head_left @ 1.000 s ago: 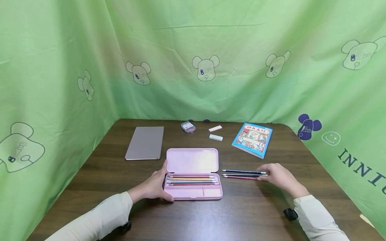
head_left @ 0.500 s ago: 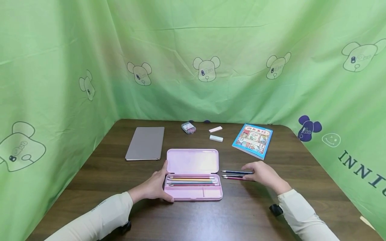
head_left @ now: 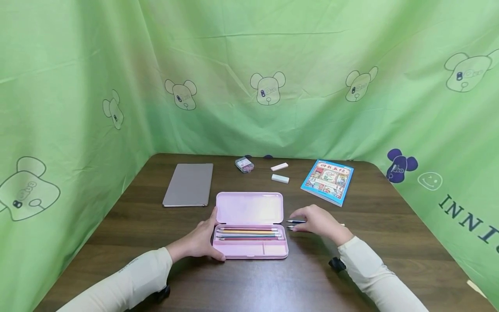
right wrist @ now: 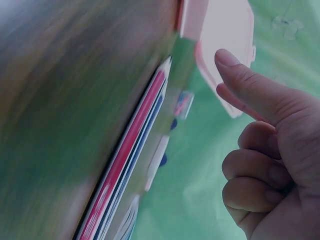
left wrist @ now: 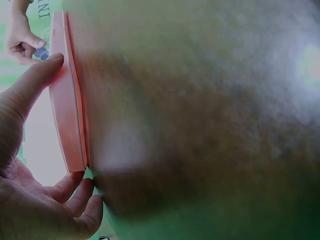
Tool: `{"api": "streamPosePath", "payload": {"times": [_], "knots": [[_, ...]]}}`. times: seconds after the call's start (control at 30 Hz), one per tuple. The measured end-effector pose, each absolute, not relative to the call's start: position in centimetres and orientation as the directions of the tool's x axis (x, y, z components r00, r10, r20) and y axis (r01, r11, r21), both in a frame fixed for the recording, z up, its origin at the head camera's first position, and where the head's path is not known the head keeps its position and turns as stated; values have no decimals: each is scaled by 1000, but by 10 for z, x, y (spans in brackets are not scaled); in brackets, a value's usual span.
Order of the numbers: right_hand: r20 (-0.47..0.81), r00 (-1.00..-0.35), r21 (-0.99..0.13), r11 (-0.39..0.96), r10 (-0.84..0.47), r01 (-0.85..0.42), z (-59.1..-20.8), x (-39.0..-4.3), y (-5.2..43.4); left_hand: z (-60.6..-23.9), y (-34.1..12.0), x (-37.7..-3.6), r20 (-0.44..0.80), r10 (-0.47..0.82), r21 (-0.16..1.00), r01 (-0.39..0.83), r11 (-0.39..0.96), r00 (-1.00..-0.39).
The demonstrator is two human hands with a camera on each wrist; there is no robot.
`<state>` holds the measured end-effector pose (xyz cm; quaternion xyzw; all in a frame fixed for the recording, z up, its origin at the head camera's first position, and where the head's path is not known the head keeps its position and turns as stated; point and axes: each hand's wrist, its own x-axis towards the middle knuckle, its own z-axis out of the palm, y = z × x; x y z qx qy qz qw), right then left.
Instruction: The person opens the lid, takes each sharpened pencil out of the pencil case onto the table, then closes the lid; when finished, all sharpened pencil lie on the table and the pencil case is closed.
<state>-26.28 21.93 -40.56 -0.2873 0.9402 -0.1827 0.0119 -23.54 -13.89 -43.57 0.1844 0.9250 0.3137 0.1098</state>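
On the table: pink pencil case [head_left: 249, 225] sits open near the front edge of the brown table [head_left: 241, 281], lid flat back.
Inside the case: a row of colored pencils [head_left: 247, 234] in the long slot; two small front compartments look bare.
Left hand [head_left: 200, 242]: wrapped round the case's left end, thumb on the rim, fingers curled under the front corner.
Right hand [head_left: 317, 222]: over the loose pencils [head_left: 296, 224] just right of the case, fingers curled; can't tell if it's actually gripping one.
Loose pencils look: thin, dark blue and red, tips toward the case.
Room: bare wood in front and to the right.
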Motion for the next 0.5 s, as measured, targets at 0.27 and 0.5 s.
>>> {"api": "streamPosePath", "payload": {"times": [0.27,0.5], "knots": [[32,-800,-418,720,-599,-555,-408,-268,193,-436,-139,-236,-87,411,620,273,735,-907],[-33,-798,-482,709,-602,-515,-413,-270,180,-436,-139,-236,-87,408,621,271,735,-909]]}}
